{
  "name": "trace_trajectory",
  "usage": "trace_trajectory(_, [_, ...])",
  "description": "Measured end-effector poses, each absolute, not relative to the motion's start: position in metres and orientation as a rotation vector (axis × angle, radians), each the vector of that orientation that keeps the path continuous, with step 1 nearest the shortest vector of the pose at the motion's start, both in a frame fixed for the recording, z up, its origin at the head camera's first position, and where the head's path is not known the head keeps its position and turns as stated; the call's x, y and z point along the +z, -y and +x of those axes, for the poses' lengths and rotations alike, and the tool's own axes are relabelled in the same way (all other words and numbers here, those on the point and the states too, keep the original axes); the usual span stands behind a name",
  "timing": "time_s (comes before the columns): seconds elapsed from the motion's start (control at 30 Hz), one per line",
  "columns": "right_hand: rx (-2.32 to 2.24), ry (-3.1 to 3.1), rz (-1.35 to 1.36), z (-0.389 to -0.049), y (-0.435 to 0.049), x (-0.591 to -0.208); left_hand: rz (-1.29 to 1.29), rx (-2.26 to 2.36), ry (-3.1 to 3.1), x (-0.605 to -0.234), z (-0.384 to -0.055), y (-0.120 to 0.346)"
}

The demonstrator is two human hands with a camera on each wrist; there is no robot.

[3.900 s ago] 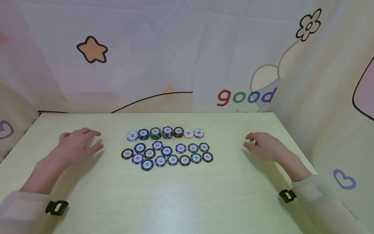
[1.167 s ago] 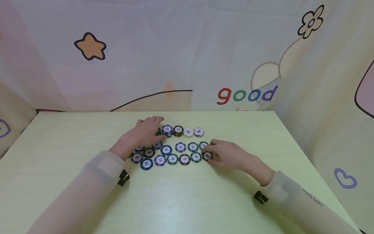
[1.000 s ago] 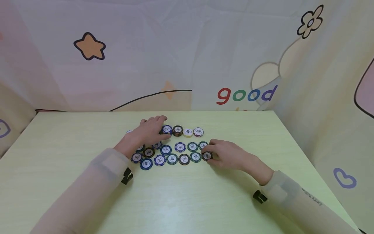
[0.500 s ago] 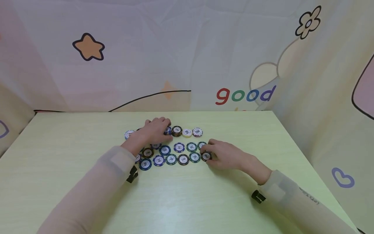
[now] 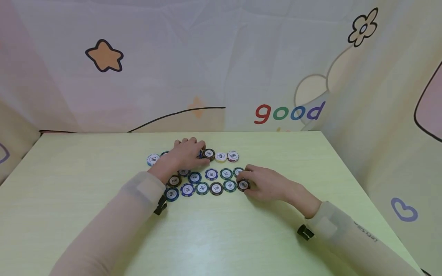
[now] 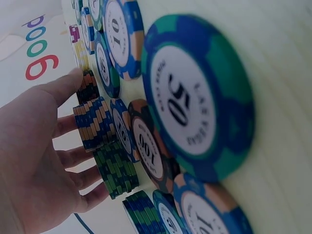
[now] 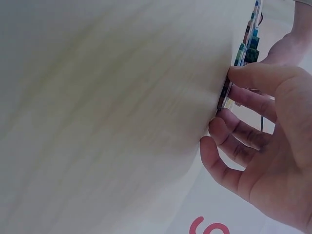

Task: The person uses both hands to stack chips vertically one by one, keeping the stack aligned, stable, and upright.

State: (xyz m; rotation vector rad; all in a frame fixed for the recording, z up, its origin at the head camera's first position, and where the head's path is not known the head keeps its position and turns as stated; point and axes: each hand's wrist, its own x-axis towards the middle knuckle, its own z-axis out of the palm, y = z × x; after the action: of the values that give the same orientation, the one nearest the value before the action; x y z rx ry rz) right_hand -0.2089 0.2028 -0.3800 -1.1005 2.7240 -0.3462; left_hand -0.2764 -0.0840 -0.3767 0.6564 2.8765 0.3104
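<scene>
My left hand (image 5: 184, 155) reaches over the back row of stacked poker chips, palm down and fingers relaxed. In the left wrist view its thumb tip lies against the brown stack marked 100 (image 6: 88, 87), and the other fingers spread behind the blue stack (image 6: 95, 124) and the green stack (image 6: 117, 170). My right hand (image 5: 267, 184) pinches the edge of a dark poker chip marked 100 (image 5: 243, 185) at the right end of the front row, the chip lying flat. In the right wrist view its thumb and index finger sit at that chip's rim (image 7: 223, 95).
Loose flat chips lie in two uneven rows nearer me, including a green 20 chip (image 5: 229, 186) and a blue 50 chip (image 5: 171, 194). Yellow (image 5: 221, 156) and red-white (image 5: 233, 156) stacks stand at the right of the back row. A printed curtain (image 5: 165, 69) hangs behind the table.
Both hands have come in from the table's sides to the chips. My left hand has since slid right along the back row, from the green stack to the brown one. My right hand keeps its pinch.
</scene>
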Motion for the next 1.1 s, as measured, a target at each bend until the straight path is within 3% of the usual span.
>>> trace_trajectory(1.1, [-0.399, -2.683, -1.109, -0.2125, -0.1996, -0.3783, 0.672, 0.203, -2.897, -0.3786, -0.2765, 0.0836])
